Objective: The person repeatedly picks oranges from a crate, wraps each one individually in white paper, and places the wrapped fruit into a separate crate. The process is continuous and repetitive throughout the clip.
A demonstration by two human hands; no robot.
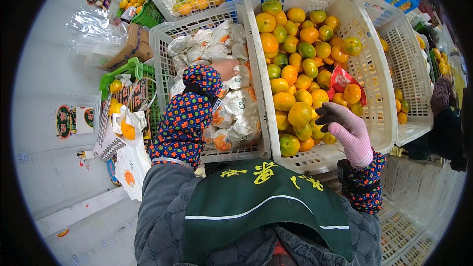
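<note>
My left hand (226, 69), bare below a flower-patterned sleeve cover, reaches into a white plastic crate (162, 44) of paper-wrapped fruit (242, 99). Its fingers are among the wrapped fruit and partly hidden, so whether they grip one is unclear. Over the near right part of a second white crate (380, 118), my right hand (347, 129) wears a pink striped glove with dark fingertips. Its fingers are apart with nothing between them, close to loose green-orange mandarins (303, 96). A red packet (345, 81) lies among these mandarins against the crate's right side.
To the left, a green crate (129, 68) holds wrapping papers (131, 166) and a few fruits. Behind it are a cardboard box (135, 50) and clear plastic bags (96, 29). Another white crate (410, 55) stands at right, near a person's sleeve (440, 94).
</note>
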